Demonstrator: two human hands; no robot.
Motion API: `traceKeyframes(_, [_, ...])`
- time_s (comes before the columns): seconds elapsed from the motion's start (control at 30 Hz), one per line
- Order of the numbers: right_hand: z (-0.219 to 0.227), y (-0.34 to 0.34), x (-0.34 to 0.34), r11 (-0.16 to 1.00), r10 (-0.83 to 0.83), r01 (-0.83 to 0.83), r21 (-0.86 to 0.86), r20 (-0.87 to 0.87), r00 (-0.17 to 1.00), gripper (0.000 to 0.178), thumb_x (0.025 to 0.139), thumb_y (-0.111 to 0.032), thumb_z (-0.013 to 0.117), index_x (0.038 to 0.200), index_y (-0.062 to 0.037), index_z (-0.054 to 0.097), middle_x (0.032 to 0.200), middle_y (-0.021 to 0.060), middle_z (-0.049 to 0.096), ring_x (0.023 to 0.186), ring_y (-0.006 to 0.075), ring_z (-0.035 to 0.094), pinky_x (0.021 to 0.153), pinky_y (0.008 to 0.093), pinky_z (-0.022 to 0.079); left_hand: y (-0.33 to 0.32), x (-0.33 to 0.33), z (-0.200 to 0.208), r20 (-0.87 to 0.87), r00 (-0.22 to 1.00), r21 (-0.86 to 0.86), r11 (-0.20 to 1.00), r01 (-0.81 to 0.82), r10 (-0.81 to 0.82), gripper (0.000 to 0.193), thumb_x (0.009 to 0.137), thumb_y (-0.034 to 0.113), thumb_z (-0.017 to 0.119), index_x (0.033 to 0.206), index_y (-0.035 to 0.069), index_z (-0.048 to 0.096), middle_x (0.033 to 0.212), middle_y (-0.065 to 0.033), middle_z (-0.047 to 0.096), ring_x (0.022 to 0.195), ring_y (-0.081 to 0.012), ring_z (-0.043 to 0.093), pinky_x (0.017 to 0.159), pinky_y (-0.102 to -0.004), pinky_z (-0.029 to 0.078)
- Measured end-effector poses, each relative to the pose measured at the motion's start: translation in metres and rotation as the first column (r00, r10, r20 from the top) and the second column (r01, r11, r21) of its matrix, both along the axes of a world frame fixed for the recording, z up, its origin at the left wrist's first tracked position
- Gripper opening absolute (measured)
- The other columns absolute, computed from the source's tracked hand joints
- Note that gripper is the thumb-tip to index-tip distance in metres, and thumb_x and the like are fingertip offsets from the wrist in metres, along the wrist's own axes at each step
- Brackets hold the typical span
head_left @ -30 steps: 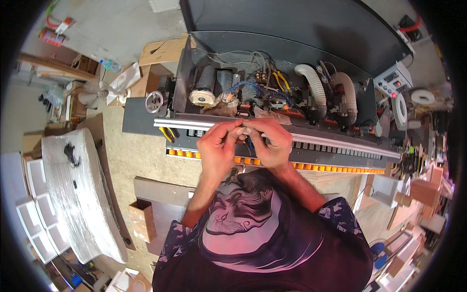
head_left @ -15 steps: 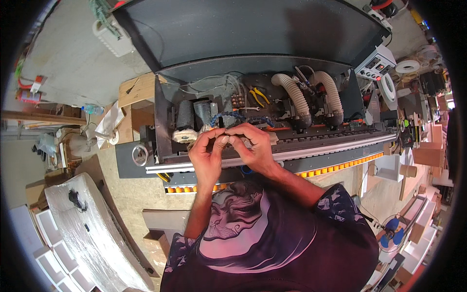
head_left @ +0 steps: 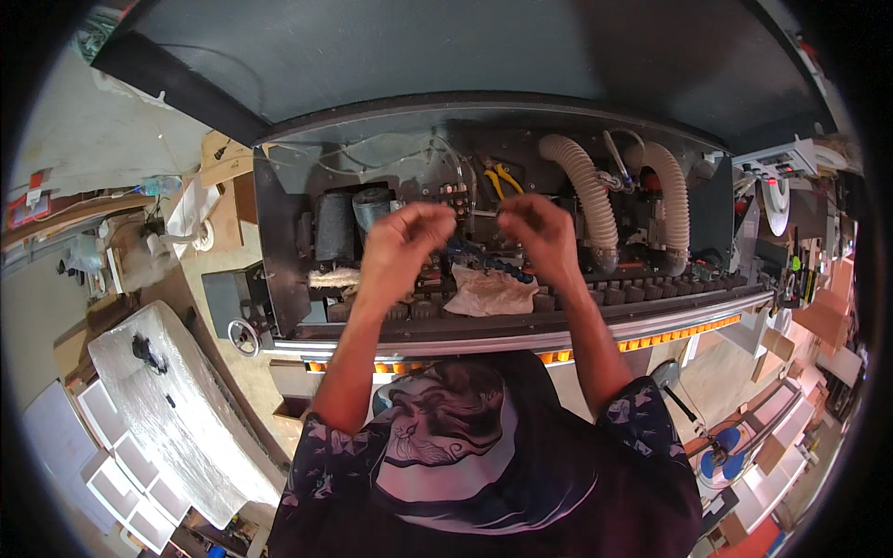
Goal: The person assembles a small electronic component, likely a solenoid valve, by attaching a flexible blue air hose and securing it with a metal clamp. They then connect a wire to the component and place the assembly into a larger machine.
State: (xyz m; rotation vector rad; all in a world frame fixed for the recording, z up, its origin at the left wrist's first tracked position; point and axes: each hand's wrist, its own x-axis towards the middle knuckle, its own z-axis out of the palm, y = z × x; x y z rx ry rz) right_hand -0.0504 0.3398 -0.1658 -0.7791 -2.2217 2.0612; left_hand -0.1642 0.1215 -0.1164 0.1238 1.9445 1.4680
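Observation:
My left hand (head_left: 402, 246) and my right hand (head_left: 544, 240) hover over the open bed of a machine, a little apart from each other. Fingers and thumb of each are pinched together; whatever they hold, if anything, is too small to make out. Below and between them lies a crumpled whitish cloth (head_left: 490, 291). A blue jointed hose (head_left: 507, 270) runs just above that cloth. Pliers with yellow handles (head_left: 503, 179) rest beyond my right hand. Two dark cylinders, one of them a grey-black roll (head_left: 335, 228), stand left of my left hand.
Two ribbed pale hoses, the nearer one (head_left: 588, 200), curve down at the right of the bed. The raised dark lid (head_left: 446, 56) spans the far side. A metal rail (head_left: 521, 338) edges the front, with a handwheel (head_left: 244, 338) at left. A plastic-wrapped package (head_left: 186, 409) lies on the left.
My hands have drawn apart from touching fingertips and moved farther over the machine bed. The cloth between them has come into sight. The whole view has shifted closer to the machine.

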Motion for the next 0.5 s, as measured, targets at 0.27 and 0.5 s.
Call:
traceKeyframes(0.27, [-0.124, 0.028, -0.076, 0.77, 0.35, -0.207, 0.603, -0.127, 0.928, 0.025, 0.087, -0.003, 0.075, 0.112, -0.0054, 0.077, 0.101, 0.0171, 0.077, 0.093, 0.0404, 0.076, 0.08, 0.0464, 0.061, -0.001, -0.081, -0.114, -0.409, 0.73, -0.545, 0.789, 0.285, -0.547, 0.037, 0.085, 0.013, 0.082, 0.122, 0.013, 0.078, 0.131, -0.0153, 0.073, 0.128, -0.0381, 0.064, 0.108, -0.0475, 0.052])
traceKeyframes(0.5, [-0.151, 0.031, -0.094, 0.616, 0.518, -0.357, 0.703, -0.02, 0.855, 0.029, 0.08, -0.007, 0.08, 0.108, -0.0149, 0.08, 0.099, 0.008, 0.077, 0.104, 0.0325, 0.071, 0.091, 0.0513, 0.054, 0.001, -0.075, -0.133, -0.281, 0.718, -0.545, 0.722, 0.427, -0.637, 0.049, 0.084, 0.015, 0.081, 0.133, 0.01, 0.071, 0.136, -0.0152, 0.066, 0.139, -0.0409, 0.054, 0.119, -0.054, 0.04])
